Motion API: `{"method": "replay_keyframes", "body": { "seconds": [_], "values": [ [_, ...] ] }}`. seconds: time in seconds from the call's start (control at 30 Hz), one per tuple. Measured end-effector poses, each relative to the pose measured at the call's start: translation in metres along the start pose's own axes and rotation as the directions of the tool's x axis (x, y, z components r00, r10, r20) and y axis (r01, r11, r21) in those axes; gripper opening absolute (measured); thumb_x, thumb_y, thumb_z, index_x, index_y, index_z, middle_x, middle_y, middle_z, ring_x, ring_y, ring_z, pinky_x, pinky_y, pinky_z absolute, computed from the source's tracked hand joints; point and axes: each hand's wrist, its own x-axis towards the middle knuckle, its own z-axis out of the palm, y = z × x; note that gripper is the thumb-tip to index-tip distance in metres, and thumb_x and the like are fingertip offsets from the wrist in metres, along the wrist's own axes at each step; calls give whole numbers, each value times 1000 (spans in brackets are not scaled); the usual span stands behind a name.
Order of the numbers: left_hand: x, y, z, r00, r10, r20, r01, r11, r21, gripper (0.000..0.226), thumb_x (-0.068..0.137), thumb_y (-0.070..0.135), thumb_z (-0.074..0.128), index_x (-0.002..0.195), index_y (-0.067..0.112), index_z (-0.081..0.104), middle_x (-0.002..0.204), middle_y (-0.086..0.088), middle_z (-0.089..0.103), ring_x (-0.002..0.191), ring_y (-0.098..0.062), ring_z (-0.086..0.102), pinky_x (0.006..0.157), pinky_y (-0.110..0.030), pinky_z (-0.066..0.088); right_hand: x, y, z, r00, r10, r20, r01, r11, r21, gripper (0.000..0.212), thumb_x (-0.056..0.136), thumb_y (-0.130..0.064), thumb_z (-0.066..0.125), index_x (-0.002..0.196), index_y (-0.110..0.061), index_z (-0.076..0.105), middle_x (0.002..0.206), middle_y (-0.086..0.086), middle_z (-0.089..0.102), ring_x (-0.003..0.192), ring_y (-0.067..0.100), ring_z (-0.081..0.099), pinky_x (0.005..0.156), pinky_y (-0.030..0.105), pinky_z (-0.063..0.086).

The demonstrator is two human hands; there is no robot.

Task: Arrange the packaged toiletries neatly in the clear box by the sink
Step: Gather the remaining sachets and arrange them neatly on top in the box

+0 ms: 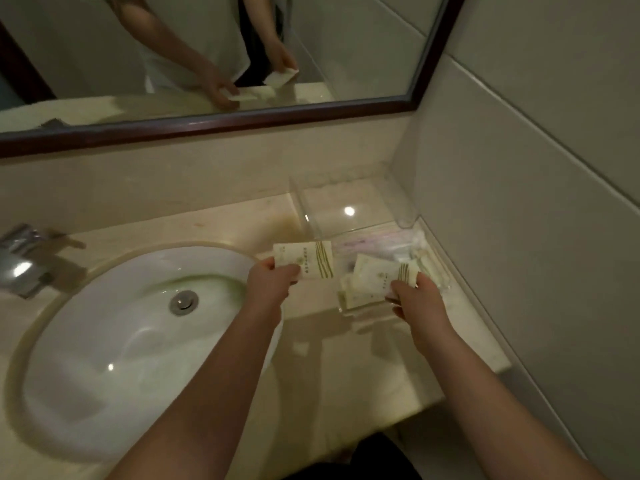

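Observation:
A clear box [408, 221] stands on the counter in the corner by the wall, its lid raised toward the mirror. Several cream toiletry packets [426, 256] and a thin wrapped item lie inside it. My left hand [272, 284] pinches a cream packet [306, 259] with green stripes, held just left of the box above the sink's edge. My right hand [415, 299] grips a second cream packet [372, 280] over the box's front part.
A white oval sink [114, 334] with a metal drain fills the left of the marble counter [346, 368]. A chrome tap [24, 261] sits at the far left. The tiled wall [519, 202] stands close on the right, and a dark-framed mirror [207, 123] hangs behind.

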Motion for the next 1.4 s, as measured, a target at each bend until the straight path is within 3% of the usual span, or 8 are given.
{"method": "replay_keyframes", "body": {
  "seconds": [0.3,0.47,0.63,0.77,0.9,1.03,1.2,1.4],
  "values": [
    [17,-3,88,993,-40,-107,53,990,129,9,87,7,57,86,10,65,90,-7,70,66,-17,65,37,-13,40,93,-20,-53,998,9,60,-5,999,-54,35,89,-3,54,122,-12,59,105,8,66,77,14,62,45,16,44],
    [31,-15,125,976,-10,-217,69,962,265,12,70,15,63,63,8,68,72,-13,72,70,-32,70,72,-41,60,137,-28,-58,991,-15,135,44,975,-217,36,88,-6,55,122,-16,61,111,5,66,95,21,63,75,30,52],
    [22,-25,145,925,96,-367,72,906,417,20,80,19,58,62,10,54,58,-3,55,57,-23,54,49,-28,37,159,-25,-56,988,6,152,31,970,-241,32,87,-11,58,118,-17,54,110,7,63,95,23,61,86,40,55],
    [23,-34,155,873,172,-457,85,868,489,15,84,26,53,88,14,61,79,1,61,74,-22,57,62,-29,40,166,-22,-52,979,-68,193,134,925,-356,46,86,-19,62,129,-13,49,122,8,63,105,24,61,91,39,53],
    [26,-39,155,836,237,-495,46,868,494,24,87,31,54,103,15,61,89,1,65,83,-24,61,67,-30,41,167,-23,-48,970,-154,187,228,843,-488,52,87,-26,62,134,-16,41,123,6,61,107,26,61,83,32,49],
    [27,-42,150,806,317,-499,13,834,551,35,85,35,60,112,13,54,106,-5,62,93,-25,60,70,-31,42,164,-14,-44,914,-383,137,331,505,-797,67,80,-43,68,134,-15,41,128,15,54,113,34,53,90,43,46],
    [33,-48,146,722,690,58,-418,368,831,32,86,18,55,117,11,60,114,-11,60,107,-29,55,88,-38,46,168,-4,-42,772,-550,319,535,291,-793,56,84,-37,57,137,-25,48,146,12,40,130,34,36,105,46,38],
    [44,-66,152,831,346,436,-483,59,874,61,99,44,21,152,17,14,163,-5,6,149,-27,-3,120,-50,10,156,17,-31,747,-361,558,648,207,-733,71,86,-51,15,151,-27,28,162,7,17,150,29,9,118,48,19]
  ]
}}
